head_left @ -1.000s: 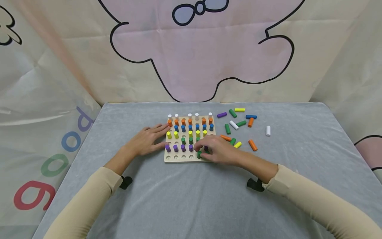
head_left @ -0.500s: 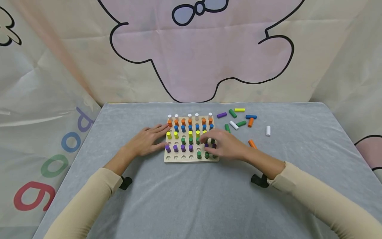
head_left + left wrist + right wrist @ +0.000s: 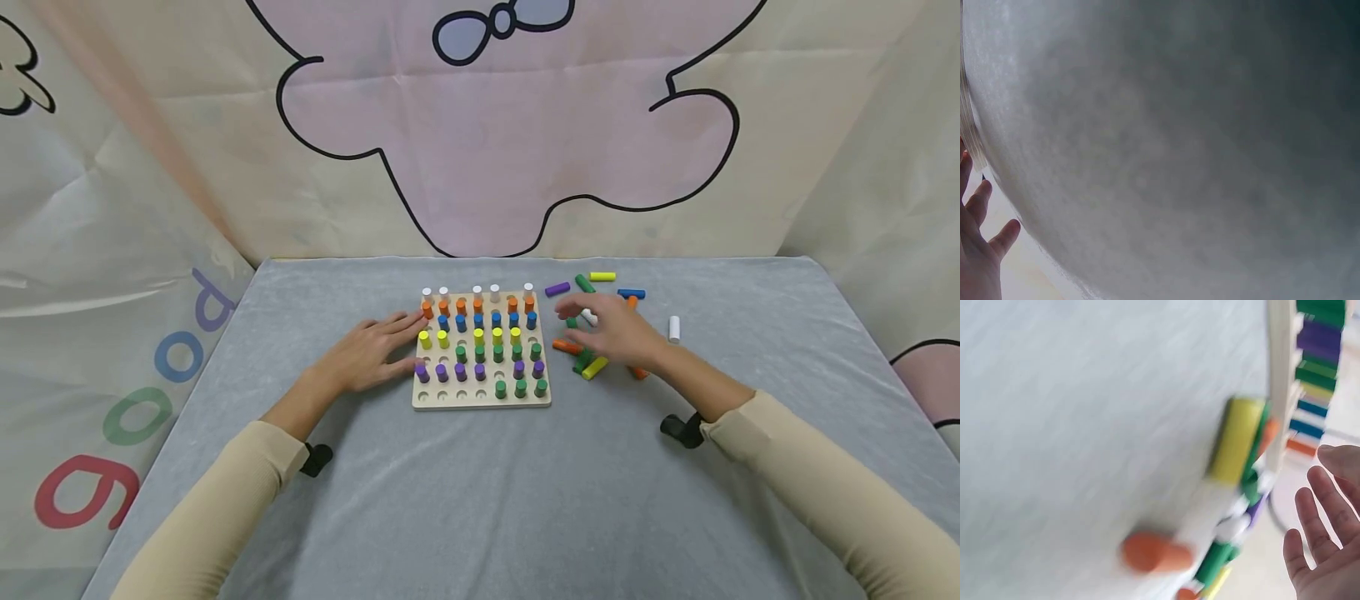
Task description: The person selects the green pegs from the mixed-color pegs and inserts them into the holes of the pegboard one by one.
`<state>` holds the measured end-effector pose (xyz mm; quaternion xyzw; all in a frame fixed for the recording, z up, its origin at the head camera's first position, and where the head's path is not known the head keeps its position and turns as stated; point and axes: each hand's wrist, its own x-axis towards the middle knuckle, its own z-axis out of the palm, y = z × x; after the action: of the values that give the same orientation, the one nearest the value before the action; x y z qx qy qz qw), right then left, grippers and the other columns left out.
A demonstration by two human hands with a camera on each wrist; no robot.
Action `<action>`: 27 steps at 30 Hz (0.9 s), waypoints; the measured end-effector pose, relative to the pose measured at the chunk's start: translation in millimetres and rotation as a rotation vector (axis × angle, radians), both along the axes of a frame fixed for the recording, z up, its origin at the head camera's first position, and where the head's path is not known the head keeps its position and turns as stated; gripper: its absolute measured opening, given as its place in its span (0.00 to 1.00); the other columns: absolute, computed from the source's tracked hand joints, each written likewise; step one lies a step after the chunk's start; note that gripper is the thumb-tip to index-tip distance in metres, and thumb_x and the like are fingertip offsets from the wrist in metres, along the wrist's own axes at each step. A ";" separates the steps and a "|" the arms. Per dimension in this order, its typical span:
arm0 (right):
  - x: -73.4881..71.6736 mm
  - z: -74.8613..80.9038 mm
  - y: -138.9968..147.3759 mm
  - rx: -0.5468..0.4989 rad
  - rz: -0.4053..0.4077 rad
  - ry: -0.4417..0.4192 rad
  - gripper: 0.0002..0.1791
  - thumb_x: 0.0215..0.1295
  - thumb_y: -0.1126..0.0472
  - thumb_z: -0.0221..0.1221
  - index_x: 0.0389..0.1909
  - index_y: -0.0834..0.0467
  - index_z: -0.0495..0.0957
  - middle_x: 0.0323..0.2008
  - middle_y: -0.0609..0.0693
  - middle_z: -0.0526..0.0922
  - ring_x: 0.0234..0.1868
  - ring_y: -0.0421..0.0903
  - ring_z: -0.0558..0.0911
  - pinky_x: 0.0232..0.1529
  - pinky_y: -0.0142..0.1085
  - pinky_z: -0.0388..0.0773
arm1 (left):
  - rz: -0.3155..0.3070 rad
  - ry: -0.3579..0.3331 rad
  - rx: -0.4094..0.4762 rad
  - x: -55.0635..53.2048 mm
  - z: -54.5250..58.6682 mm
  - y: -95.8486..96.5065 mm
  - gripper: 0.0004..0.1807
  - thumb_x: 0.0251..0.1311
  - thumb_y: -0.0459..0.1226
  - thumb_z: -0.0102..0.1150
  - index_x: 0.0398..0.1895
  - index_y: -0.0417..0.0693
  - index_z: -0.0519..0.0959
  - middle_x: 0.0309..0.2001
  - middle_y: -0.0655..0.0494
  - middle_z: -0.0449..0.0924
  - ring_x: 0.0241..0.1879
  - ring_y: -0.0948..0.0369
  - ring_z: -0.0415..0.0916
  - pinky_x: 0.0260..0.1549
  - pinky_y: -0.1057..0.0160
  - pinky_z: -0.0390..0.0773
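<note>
A pale wooden pegboard (image 3: 453,407) lies on the table, with rows of white, orange, blue, yellow, green and purple pegs standing in it. Along its left edge rests my left hand (image 3: 366,354), fingers spread and straight. My right hand (image 3: 624,330) hovers over the loose pegs right of the board, thumb and fingers apart with nothing between them. Under and around it lie a yellow peg (image 3: 595,368), an orange peg (image 3: 566,346) and green ones, partly hidden. In the right wrist view the fingers are extended beyond a yellow peg (image 3: 1237,440).
Farther back lie a purple peg (image 3: 557,289), another yellow peg (image 3: 602,277) and a blue peg (image 3: 632,293). A white peg (image 3: 674,328) is off to the right. Grey cloth (image 3: 465,500) covers the table, and a printed curtain (image 3: 480,142) hangs behind it.
My right hand has left the green pegs in the board's front row and moved right, over the loose pegs. The left hand stays at the board's left edge.
</note>
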<state>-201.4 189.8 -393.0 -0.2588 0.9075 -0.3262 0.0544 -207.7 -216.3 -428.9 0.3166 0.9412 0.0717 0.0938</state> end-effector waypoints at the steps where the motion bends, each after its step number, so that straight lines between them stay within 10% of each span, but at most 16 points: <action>1: -2.5 -1.4 4.9 0.007 -0.014 -0.004 0.20 0.65 0.67 0.64 0.58 0.64 0.77 0.50 0.57 0.84 0.54 0.56 0.80 0.57 0.56 0.74 | 0.000 -0.001 0.000 -0.2 -0.1 -0.1 0.43 0.68 0.65 0.44 0.80 0.57 0.51 0.79 0.55 0.49 0.77 0.50 0.48 0.67 0.37 0.58; 27: -27.2 -22.9 57.2 0.109 -0.178 -0.024 0.20 0.64 0.73 0.60 0.57 0.68 0.75 0.52 0.64 0.81 0.54 0.60 0.77 0.58 0.58 0.69 | -0.007 0.001 0.004 -0.4 -0.2 -0.1 0.43 0.68 0.65 0.44 0.80 0.57 0.51 0.79 0.56 0.48 0.77 0.51 0.47 0.67 0.38 0.58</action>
<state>-228.6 247.0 -415.9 -0.1699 0.9426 -0.2831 0.0501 -208.1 -216.4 -429.1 0.3203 0.9399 0.0729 0.0930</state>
